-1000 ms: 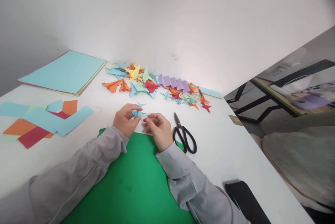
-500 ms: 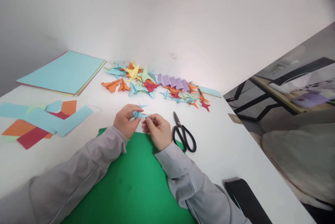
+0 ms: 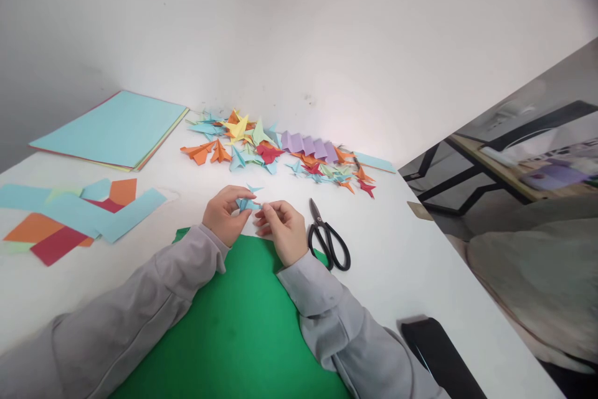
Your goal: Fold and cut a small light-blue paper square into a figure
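A small light blue folded paper piece (image 3: pixel 246 204) with pointed tips is held above the white table (image 3: pixel 383 243). Its left part sits between the thumb and fingers of my left hand (image 3: pixel 224 215). My right hand (image 3: pixel 284 231) pinches the right tip of the same piece between thumb and forefinger, its other fingers curled loosely. Below both hands lies a green sheet (image 3: pixel 233 324). Black-handled scissors (image 3: pixel 328 237) rest just right of my right hand. Beyond the hands, folded paper shapes in several colours (image 3: pixel 238 128) are heaped along the wall.
A stack of large coloured sheets (image 3: pixel 112 131) lies at the back left, with cut paper strips (image 3: pixel 75 212) in front of it. Purple pleated paper (image 3: pixel 308 145) stands among the folded shapes. A black phone (image 3: pixel 439 355) is at the lower right. Past the table's right edge is another table (image 3: pixel 490 165).
My right thumb and forefinger have shifted slightly up along the tip of the blue piece. My left hand has stayed in place.
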Motion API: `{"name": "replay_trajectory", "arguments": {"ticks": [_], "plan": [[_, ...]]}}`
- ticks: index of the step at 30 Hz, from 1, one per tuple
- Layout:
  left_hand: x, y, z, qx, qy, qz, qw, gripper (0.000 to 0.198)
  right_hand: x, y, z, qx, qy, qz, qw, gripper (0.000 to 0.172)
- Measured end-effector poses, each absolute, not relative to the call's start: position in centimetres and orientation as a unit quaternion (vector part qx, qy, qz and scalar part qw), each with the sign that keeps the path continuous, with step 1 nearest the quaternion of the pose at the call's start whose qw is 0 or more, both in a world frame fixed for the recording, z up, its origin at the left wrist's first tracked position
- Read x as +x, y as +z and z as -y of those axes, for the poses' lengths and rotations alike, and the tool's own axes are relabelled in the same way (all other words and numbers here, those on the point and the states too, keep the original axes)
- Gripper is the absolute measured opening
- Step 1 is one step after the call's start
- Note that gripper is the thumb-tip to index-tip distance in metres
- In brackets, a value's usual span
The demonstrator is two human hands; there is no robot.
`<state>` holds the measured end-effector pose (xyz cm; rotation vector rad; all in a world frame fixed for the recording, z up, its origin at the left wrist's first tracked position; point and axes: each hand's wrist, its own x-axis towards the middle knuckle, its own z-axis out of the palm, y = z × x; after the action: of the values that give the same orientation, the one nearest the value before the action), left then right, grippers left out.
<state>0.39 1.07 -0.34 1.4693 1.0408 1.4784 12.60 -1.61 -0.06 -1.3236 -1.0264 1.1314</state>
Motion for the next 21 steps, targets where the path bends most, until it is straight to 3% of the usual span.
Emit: {"name": "replay_trajectory", "arguments": {"ticks": [21], "plan": [[0.52, -0.57, -1.09, 0.6, 0.568, -0.417, 0.378, 0.019, 12.64, -0.89, 1.39, -0.566, 0.443, 0.464, 0.519, 0.018]]}}
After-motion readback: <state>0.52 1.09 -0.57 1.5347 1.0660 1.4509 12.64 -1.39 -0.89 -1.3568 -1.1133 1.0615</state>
